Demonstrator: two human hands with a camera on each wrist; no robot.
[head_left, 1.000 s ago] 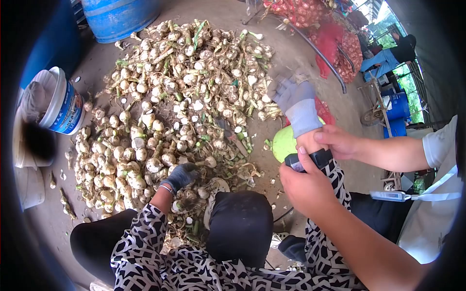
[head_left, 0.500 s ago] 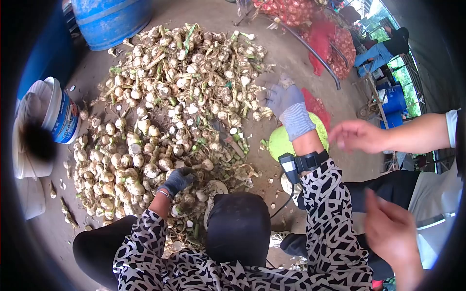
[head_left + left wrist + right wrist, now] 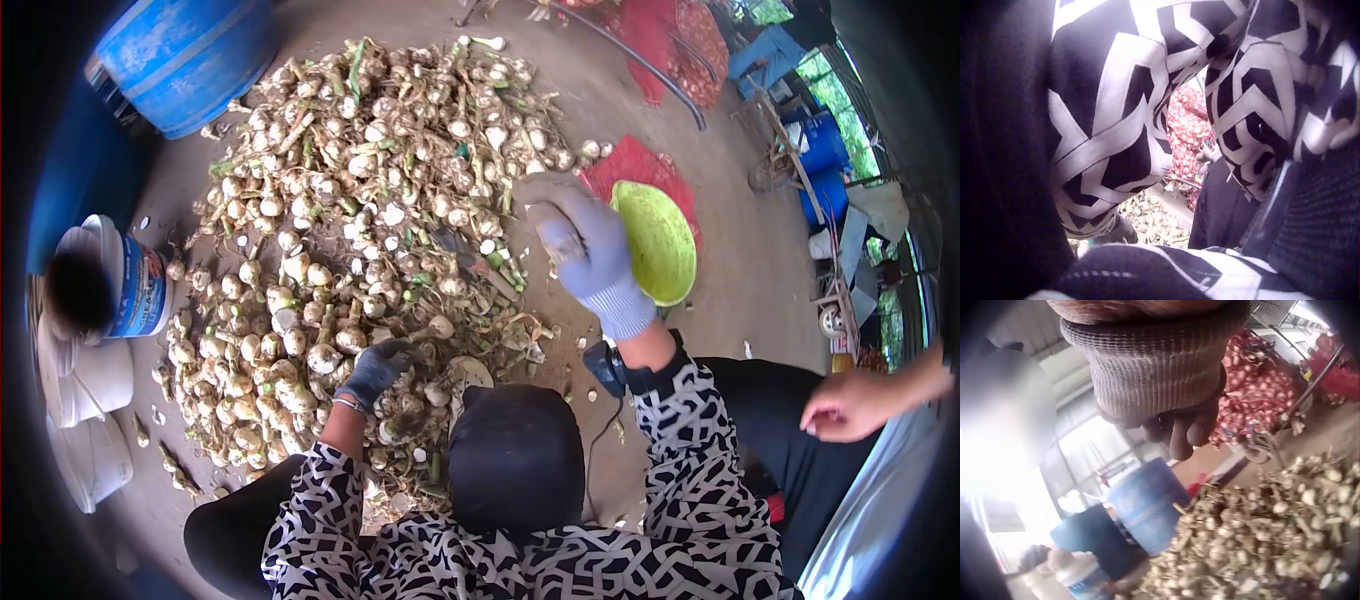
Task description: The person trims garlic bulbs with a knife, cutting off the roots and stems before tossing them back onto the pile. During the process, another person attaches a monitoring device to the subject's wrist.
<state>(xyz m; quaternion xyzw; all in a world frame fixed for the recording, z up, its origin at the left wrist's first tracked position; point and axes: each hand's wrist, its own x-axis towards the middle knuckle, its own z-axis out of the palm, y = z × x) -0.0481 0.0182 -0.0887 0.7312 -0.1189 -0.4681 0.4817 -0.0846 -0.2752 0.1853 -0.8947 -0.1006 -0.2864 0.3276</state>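
Observation:
Soil-specked white bulbs with stalks [image 3: 240,380] lie heaped on the ground in the head view. My left hand [image 3: 375,372], in a dark grey glove, rests low among them, back upward; its palm side is hidden. My right hand [image 3: 595,240], in a pale grey-lavender glove, hangs raised between the heap and a yellow-green bowl [image 3: 677,245], fingers loosely bent and holding nothing visible. In the right wrist view the right hand's fingers [image 3: 1182,434] dangle below the ribbed cuff. Sleeves [image 3: 1116,125] fill the left wrist view; the left hand is not seen there.
Another person's hand [image 3: 850,405] is at the right edge. Blue barrels [image 3: 190,60] and white buckets [image 3: 95,375] stand left. A red net [image 3: 635,165] lies by the bowl. A curved metal bar [image 3: 640,65] and net sacks [image 3: 695,65] are behind.
The other person's hands have let go of my right wrist and moved off right. My right hand has come lower, its fingers more bent. My left hand stays on the bulbs as the head view shifts.

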